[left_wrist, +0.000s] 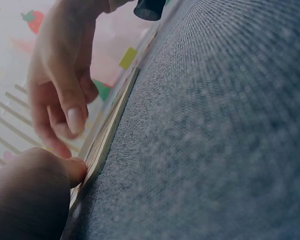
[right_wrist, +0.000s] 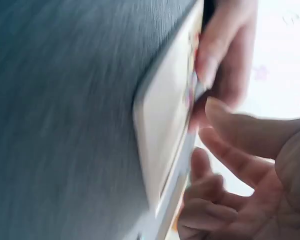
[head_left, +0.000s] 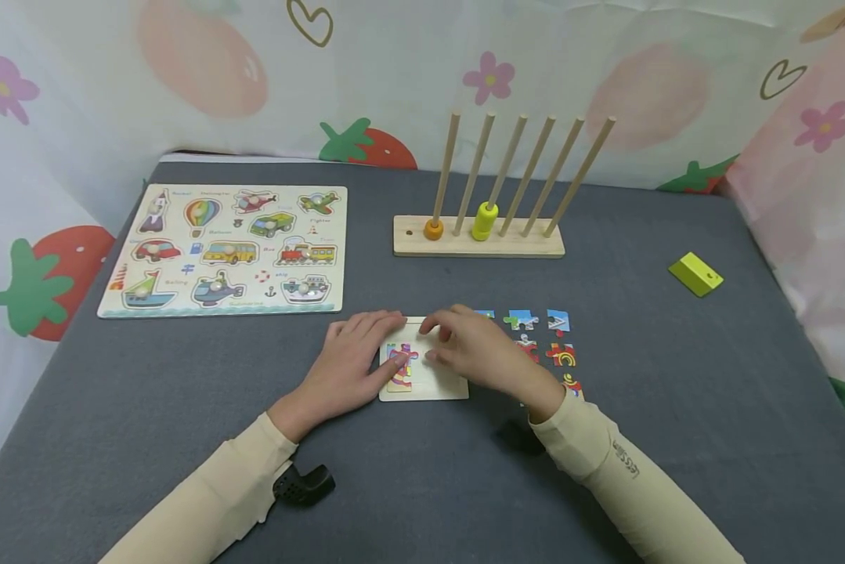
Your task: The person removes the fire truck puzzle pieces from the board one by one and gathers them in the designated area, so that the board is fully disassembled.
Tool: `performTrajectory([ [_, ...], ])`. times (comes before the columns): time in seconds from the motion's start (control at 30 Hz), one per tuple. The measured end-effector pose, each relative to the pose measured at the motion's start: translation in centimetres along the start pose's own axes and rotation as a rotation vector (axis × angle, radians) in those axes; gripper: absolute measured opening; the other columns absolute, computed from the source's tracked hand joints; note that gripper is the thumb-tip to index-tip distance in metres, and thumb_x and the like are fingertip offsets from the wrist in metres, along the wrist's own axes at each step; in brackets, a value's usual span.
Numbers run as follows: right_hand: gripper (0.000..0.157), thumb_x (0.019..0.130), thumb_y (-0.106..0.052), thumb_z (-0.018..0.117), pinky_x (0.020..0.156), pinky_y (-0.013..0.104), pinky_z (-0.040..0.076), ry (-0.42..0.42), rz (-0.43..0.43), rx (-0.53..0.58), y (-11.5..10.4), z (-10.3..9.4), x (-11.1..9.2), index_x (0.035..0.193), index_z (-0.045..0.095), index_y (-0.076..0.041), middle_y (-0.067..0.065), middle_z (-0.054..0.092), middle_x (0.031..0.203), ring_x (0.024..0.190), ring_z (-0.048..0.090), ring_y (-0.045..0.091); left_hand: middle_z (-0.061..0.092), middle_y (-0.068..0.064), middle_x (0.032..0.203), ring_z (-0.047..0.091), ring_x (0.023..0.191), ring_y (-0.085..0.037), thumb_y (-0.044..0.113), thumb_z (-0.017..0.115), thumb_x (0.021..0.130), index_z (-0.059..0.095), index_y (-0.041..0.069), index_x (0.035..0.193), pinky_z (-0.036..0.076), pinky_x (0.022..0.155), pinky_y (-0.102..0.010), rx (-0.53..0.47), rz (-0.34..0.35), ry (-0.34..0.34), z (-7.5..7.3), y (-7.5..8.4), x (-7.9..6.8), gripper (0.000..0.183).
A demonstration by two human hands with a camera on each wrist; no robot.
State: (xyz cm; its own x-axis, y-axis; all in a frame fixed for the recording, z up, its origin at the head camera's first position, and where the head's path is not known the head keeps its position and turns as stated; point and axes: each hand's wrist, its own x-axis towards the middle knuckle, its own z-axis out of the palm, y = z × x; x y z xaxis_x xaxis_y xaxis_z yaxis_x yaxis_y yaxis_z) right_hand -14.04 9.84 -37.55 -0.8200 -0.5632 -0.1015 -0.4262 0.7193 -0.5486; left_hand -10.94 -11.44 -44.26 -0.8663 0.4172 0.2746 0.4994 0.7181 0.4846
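A small pale wooden puzzle board (head_left: 439, 384) lies flat on the grey cloth, with colourful jigsaw pieces (head_left: 399, 380) joined in its left part. My left hand (head_left: 352, 364) lies along the board's left edge, its fingers extended and its thumb resting on those pieces. Over the board's right part hovers my right hand (head_left: 474, 348), fingers loosely bent and thumb apart from them. Nothing shows between its thumb and fingers in the right wrist view (right_wrist: 230, 170). Loose jigsaw pieces (head_left: 561, 355) lie right of the board, some hidden by the right hand and wrist.
A vehicle picture board (head_left: 267, 305) lies at the back left. Behind the hands stands a wooden rack (head_left: 478, 247) with several upright pegs, with yellow beads (head_left: 485, 222) and an orange bead (head_left: 433, 229). A yellow-green block (head_left: 696, 274) sits at the right.
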Motion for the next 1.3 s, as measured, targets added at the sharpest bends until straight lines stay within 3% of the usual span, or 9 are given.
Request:
performTrajectory([
  [0.13,0.029,0.084,-0.014,0.073,0.074,0.030,0.047,-0.068,-0.060,-0.034,-1.0,1.3,0.8,0.111,0.064,-0.010,0.005,0.059,0.094,0.086,0.054,0.017,0.050,-0.004,0.138,0.043,0.129,-0.021,0.040,0.055,0.095,0.049,0.014,0.137,0.032,0.093,-0.045,0.004,0.001,0.002,-0.1,-0.1,-0.1,0.050],
  [0.3,0.026,0.084,-0.015,0.074,0.076,0.031,0.048,-0.055,-0.075,-0.046,-1.3,2.1,1.4,0.106,0.063,-0.009,0.004,0.058,0.093,0.086,0.056,0.017,0.048,-0.004,0.141,0.041,0.131,-0.022,0.040,0.053,0.096,0.047,0.014,0.140,0.032,0.093,-0.045,-0.006,0.005,-0.028,-0.2,-0.2,-0.1,0.051],
  [0.63,0.025,0.082,-0.014,0.076,0.074,0.029,0.046,-0.060,-0.044,-0.001,-1.4,2.0,1.4,0.099,0.061,-0.007,0.004,0.056,0.090,0.082,0.053,0.015,0.038,-0.005,0.148,0.032,0.136,-0.024,0.034,0.069,0.085,0.036,0.016,0.146,0.025,0.097,-0.050,-0.161,-0.030,-0.212,-1.8,-0.4,0.4,0.072],
  [1.0,0.012,0.086,-0.009,0.070,0.069,0.028,0.045,-0.013,-0.012,0.036,-1.5,2.0,1.6,0.091,0.060,-0.007,0.003,0.058,0.084,0.077,0.053,0.015,0.042,-0.002,0.145,0.035,0.134,-0.022,0.036,0.075,0.080,0.036,0.020,0.145,0.026,0.094,-0.047,-0.195,-0.060,-0.214,-1.7,-0.6,0.5,0.077],
  [1.3,0.008,0.090,-0.013,0.067,0.055,0.024,0.040,0.019,0.092,0.121,-1.8,2.0,1.9,0.091,0.061,-0.008,0.002,0.063,0.078,0.064,0.053,0.013,0.042,-0.001,0.145,0.034,0.134,-0.022,0.035,0.075,0.079,0.037,0.020,0.145,0.025,0.095,-0.047,-0.201,-0.077,-0.212,-1.8,-0.5,0.4,0.077],
])
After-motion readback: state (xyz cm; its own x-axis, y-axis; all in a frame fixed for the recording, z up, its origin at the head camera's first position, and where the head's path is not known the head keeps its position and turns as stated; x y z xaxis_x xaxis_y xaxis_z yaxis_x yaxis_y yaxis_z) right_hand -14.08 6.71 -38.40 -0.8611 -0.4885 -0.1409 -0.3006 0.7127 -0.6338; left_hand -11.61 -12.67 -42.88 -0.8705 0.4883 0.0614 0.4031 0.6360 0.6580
